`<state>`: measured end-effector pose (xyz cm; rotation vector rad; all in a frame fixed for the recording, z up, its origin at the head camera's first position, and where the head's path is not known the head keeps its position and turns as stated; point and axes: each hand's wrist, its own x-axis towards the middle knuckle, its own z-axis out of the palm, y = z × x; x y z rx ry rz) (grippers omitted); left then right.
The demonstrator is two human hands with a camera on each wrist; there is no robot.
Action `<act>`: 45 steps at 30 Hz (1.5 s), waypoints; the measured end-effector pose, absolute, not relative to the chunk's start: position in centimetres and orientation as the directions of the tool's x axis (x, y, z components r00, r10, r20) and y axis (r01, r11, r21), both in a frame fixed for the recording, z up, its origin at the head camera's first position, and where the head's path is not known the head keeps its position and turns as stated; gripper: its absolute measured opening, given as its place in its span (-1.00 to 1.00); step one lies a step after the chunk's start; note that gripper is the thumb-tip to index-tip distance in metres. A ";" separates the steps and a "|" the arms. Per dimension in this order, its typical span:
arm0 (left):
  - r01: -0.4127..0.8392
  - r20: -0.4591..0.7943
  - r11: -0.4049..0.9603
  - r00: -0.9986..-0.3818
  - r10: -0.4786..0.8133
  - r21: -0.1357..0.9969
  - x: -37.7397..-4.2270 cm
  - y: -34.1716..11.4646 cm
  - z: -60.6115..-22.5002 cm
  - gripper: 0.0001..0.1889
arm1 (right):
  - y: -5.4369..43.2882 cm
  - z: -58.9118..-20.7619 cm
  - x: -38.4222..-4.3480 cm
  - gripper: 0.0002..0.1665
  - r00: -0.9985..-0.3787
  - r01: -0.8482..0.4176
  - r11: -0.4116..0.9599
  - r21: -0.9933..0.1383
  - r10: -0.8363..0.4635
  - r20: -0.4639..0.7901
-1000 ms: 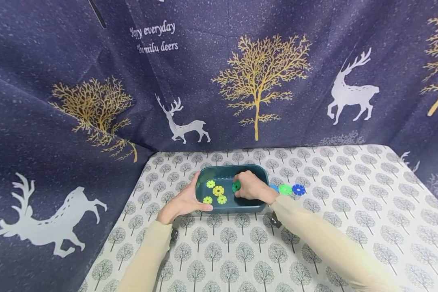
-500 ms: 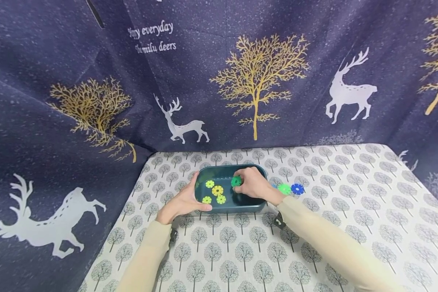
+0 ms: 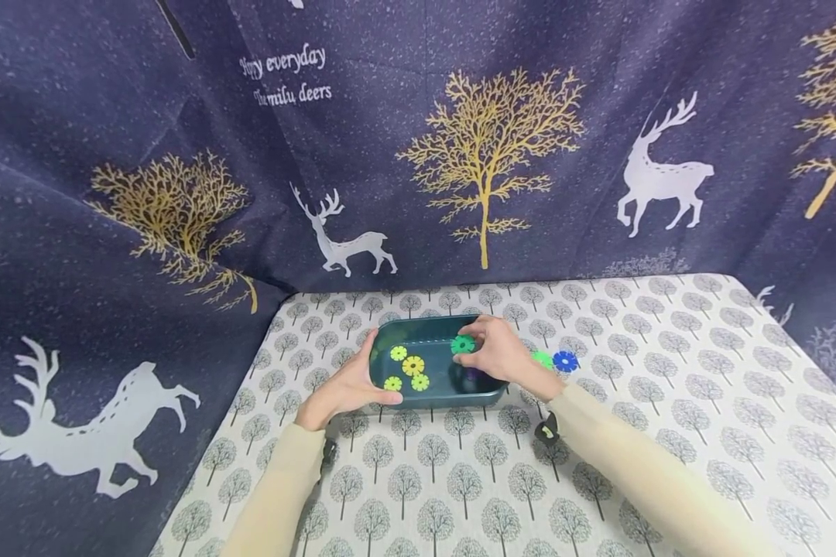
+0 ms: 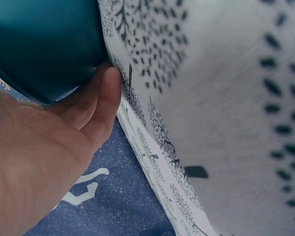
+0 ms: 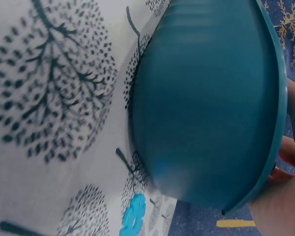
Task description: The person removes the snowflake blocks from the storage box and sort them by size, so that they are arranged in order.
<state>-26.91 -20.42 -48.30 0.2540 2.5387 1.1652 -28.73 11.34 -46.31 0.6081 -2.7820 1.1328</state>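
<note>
A dark teal plastic tray (image 3: 435, 401) sits on the table. My left hand (image 3: 347, 384) holds its left end, thumb at the front rim; in the left wrist view the fingers (image 4: 105, 105) lie against the tray's outer wall (image 4: 44, 44). Over the tray's right half, my right hand (image 3: 500, 354) pinches a green snowflake disc (image 3: 463, 344) between thumb and fingers. A yellow disc (image 3: 413, 366) and several small yellow-green discs (image 3: 399, 353) lie at the tray's left side. Something purple (image 3: 471, 373) shows under my right hand. In the right wrist view, the wall (image 5: 206, 98) hides the held disc.
Right of the tray, a bright green disc (image 3: 544, 359) and a dark blue disc (image 3: 566, 361) lie on the tree-print tablecloth (image 3: 669, 387). A light blue disc (image 5: 132, 216) shows beside the tray in the right wrist view. A navy curtain (image 3: 362, 155) hangs behind.
My right hand has lifted slightly and shifted right with the green snowflake disc, uncovering something purple in the tray. My left hand keeps its place on the tray.
</note>
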 end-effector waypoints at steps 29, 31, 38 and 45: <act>0.029 -0.212 0.659 -0.935 0.284 0.751 -26.8 -20.3 -48.2 0.56 | 21.0 -47.2 -26.5 -0.44 -0.954 -0.290 0.652 -0.701 -0.144 0.261; 0.030 -0.215 0.669 -0.936 0.281 0.743 -26.8 -20.4 -48.2 0.56 | 21.9 -47.5 -26.5 -0.44 -0.957 -0.277 0.663 -0.695 -0.130 0.258; 0.047 -0.203 0.660 -0.934 0.296 0.750 -26.7 -20.5 -48.4 0.55 | 25.1 -48.6 -26.6 -0.48 -0.961 -0.238 0.711 -0.662 -0.075 0.264; 0.050 -0.203 0.641 -0.927 0.315 0.765 -26.7 -20.4 -48.2 0.54 | 28.6 -49.3 -26.4 -0.37 -0.984 -0.148 0.728 -0.670 -0.039 0.175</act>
